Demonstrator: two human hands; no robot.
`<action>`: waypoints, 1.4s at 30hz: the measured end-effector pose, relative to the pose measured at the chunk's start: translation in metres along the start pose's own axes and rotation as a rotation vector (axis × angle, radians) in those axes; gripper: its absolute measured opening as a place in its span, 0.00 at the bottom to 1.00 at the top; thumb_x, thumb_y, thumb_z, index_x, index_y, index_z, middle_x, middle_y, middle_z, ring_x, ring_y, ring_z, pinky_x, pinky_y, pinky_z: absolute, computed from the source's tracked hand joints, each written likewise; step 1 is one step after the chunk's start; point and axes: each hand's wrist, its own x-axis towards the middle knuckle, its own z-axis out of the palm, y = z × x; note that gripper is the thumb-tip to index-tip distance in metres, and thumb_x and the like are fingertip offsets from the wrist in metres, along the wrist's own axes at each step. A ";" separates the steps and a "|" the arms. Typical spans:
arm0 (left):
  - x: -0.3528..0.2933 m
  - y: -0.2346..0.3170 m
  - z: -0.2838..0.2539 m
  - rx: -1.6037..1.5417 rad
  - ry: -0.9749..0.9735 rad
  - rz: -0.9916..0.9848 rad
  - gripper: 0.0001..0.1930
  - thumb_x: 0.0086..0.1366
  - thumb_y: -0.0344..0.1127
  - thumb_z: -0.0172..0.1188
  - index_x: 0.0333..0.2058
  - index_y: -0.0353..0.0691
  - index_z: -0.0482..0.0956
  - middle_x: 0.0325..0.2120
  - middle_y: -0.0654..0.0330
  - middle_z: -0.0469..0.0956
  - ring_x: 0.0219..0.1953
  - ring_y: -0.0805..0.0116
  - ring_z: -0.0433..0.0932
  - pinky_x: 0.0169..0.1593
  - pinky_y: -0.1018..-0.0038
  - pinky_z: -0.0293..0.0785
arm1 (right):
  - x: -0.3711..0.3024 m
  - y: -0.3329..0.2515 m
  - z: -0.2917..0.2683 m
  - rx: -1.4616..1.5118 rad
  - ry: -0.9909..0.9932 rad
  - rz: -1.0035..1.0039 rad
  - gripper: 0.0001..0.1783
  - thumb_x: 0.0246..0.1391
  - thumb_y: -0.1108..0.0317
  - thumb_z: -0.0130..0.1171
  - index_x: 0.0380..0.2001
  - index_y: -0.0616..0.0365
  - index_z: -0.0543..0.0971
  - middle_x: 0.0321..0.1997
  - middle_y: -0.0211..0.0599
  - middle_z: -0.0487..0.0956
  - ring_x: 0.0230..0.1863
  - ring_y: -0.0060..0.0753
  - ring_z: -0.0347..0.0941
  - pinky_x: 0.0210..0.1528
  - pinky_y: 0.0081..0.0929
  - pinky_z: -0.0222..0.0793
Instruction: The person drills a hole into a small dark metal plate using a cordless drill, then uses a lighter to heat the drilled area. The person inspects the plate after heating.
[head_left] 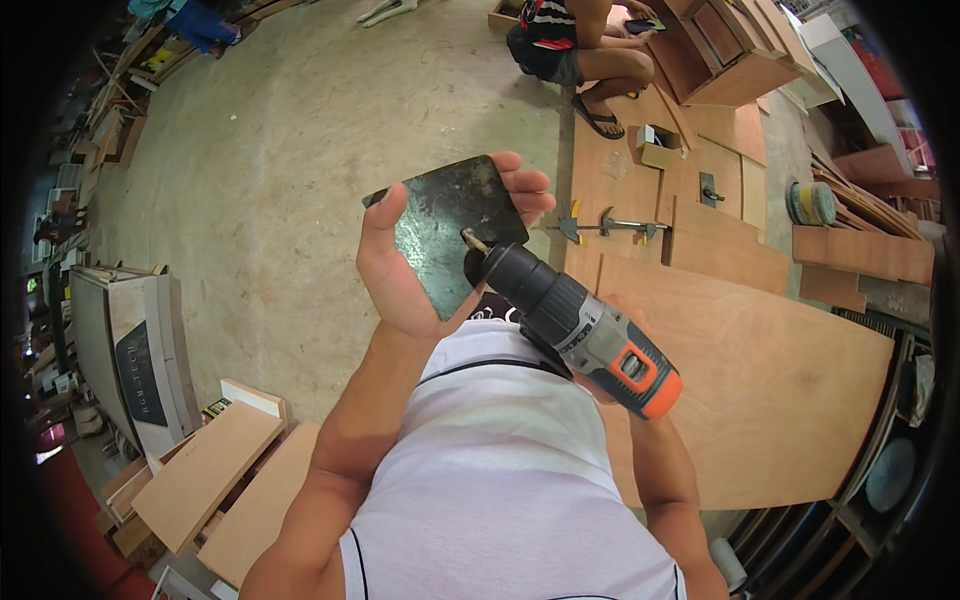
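Note:
A dark, shiny flat plate [450, 215] with rounded corners rests across the palm of my left hand [400, 285], thumb and fingers wrapped round its edges. My right hand [612, 302], mostly hidden beneath the tool, grips a grey, black and orange cordless drill [580, 325] that points up and left. The drill's bit [474, 240] lies over the lower right part of the plate. Whether its tip touches the surface I cannot tell.
To the right, large plywood sheets [740, 370] carry a hammer [630, 226], a yellow-and-black clamp [570, 222] and a small open box [657, 146]. A co-worker squats at a wooden cabinet [740, 70] ahead. Cut boards [210, 475] lie at lower left.

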 end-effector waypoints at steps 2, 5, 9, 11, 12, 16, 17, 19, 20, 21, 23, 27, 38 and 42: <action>-0.001 -0.003 0.005 0.036 0.026 0.006 0.48 0.68 0.66 0.50 0.68 0.23 0.59 0.63 0.35 0.67 0.68 0.44 0.67 0.67 0.40 0.68 | -0.007 0.008 0.005 0.060 0.069 -0.033 0.24 0.41 0.73 0.76 0.46 0.59 0.83 0.34 0.35 0.84 0.33 0.31 0.84 0.38 0.24 0.77; -0.001 -0.005 0.008 0.121 0.071 0.061 0.48 0.68 0.67 0.47 0.69 0.25 0.59 0.63 0.36 0.67 0.68 0.45 0.66 0.65 0.36 0.68 | -0.001 -0.001 0.007 0.069 0.134 -0.051 0.25 0.42 0.74 0.75 0.47 0.60 0.82 0.33 0.36 0.84 0.33 0.32 0.84 0.37 0.23 0.76; -0.005 -0.012 0.010 0.145 0.101 0.075 0.48 0.69 0.68 0.44 0.68 0.23 0.59 0.65 0.35 0.65 0.70 0.44 0.64 0.69 0.40 0.65 | -0.009 -0.004 0.011 0.041 0.183 -0.021 0.25 0.43 0.74 0.75 0.49 0.61 0.82 0.33 0.36 0.84 0.33 0.32 0.84 0.38 0.24 0.76; -0.002 -0.012 0.010 0.104 0.121 0.105 0.47 0.70 0.65 0.45 0.68 0.21 0.58 0.66 0.34 0.64 0.71 0.42 0.62 0.72 0.44 0.60 | -0.011 -0.002 0.010 0.031 0.186 -0.020 0.25 0.43 0.75 0.74 0.49 0.61 0.82 0.34 0.36 0.85 0.33 0.32 0.84 0.38 0.25 0.76; 0.000 -0.011 0.010 0.083 0.129 0.120 0.47 0.70 0.63 0.45 0.67 0.20 0.58 0.66 0.34 0.63 0.72 0.41 0.61 0.74 0.46 0.58 | -0.009 -0.001 0.006 0.018 0.173 -0.034 0.25 0.43 0.75 0.74 0.48 0.61 0.83 0.34 0.36 0.85 0.33 0.31 0.84 0.38 0.25 0.76; 0.004 0.005 0.015 -0.120 0.134 0.141 0.45 0.69 0.56 0.49 0.68 0.18 0.54 0.68 0.32 0.59 0.74 0.37 0.55 0.78 0.49 0.51 | -0.012 0.000 0.003 0.217 0.152 -0.007 0.24 0.42 0.75 0.73 0.48 0.61 0.84 0.35 0.37 0.86 0.33 0.31 0.84 0.38 0.25 0.76; 0.003 0.009 0.017 -0.099 0.114 0.146 0.45 0.69 0.56 0.49 0.68 0.18 0.53 0.68 0.31 0.59 0.74 0.37 0.55 0.78 0.49 0.51 | -0.015 0.000 0.004 0.280 0.141 0.027 0.24 0.42 0.76 0.73 0.48 0.61 0.84 0.35 0.37 0.86 0.33 0.31 0.84 0.38 0.25 0.76; 0.001 0.014 0.019 -0.063 0.073 0.151 0.46 0.68 0.55 0.50 0.69 0.18 0.52 0.69 0.31 0.58 0.74 0.35 0.54 0.78 0.49 0.51 | -0.022 0.002 0.005 0.361 0.102 0.134 0.24 0.43 0.75 0.73 0.48 0.61 0.84 0.35 0.36 0.86 0.33 0.32 0.84 0.39 0.25 0.76; 0.000 0.015 0.020 -0.048 0.066 0.153 0.46 0.68 0.54 0.51 0.69 0.18 0.52 0.68 0.30 0.58 0.74 0.34 0.54 0.78 0.49 0.51 | -0.024 0.002 0.006 0.391 0.088 0.173 0.24 0.43 0.75 0.73 0.47 0.61 0.84 0.35 0.36 0.86 0.33 0.32 0.84 0.39 0.25 0.76; -0.002 0.016 0.021 -0.035 0.058 0.156 0.46 0.67 0.54 0.51 0.69 0.18 0.51 0.68 0.30 0.58 0.74 0.33 0.54 0.78 0.48 0.51 | -0.021 -0.001 0.005 0.401 0.083 0.186 0.24 0.43 0.75 0.73 0.47 0.61 0.84 0.34 0.36 0.85 0.33 0.32 0.84 0.39 0.25 0.76; -0.004 0.016 0.026 0.007 0.059 0.168 0.45 0.65 0.53 0.51 0.70 0.22 0.53 0.67 0.29 0.60 0.72 0.33 0.57 0.76 0.48 0.55 | -0.019 -0.003 0.007 0.444 0.105 0.204 0.23 0.41 0.74 0.74 0.46 0.60 0.84 0.35 0.36 0.85 0.34 0.32 0.84 0.39 0.25 0.76; -0.010 0.017 0.034 0.132 0.005 0.209 0.42 0.64 0.49 0.52 0.72 0.33 0.55 0.66 0.27 0.61 0.70 0.30 0.61 0.75 0.47 0.58 | -0.021 -0.005 0.017 0.579 0.195 0.224 0.25 0.36 0.73 0.76 0.43 0.59 0.83 0.37 0.37 0.84 0.36 0.33 0.83 0.40 0.26 0.76; -0.025 0.021 0.025 0.008 -0.004 0.230 0.29 0.64 0.44 0.52 0.62 0.40 0.68 0.67 0.27 0.60 0.70 0.29 0.61 0.76 0.47 0.56 | -0.026 -0.006 0.017 0.519 0.004 0.217 0.25 0.33 0.71 0.75 0.40 0.57 0.81 0.35 0.36 0.83 0.33 0.35 0.81 0.39 0.28 0.75; -0.029 0.025 0.021 -0.015 -0.030 0.242 0.24 0.63 0.44 0.53 0.57 0.41 0.71 0.67 0.28 0.60 0.70 0.30 0.61 0.76 0.48 0.54 | -0.018 -0.005 0.017 0.519 -0.035 0.123 0.22 0.34 0.72 0.75 0.37 0.57 0.81 0.34 0.34 0.83 0.32 0.32 0.81 0.38 0.27 0.75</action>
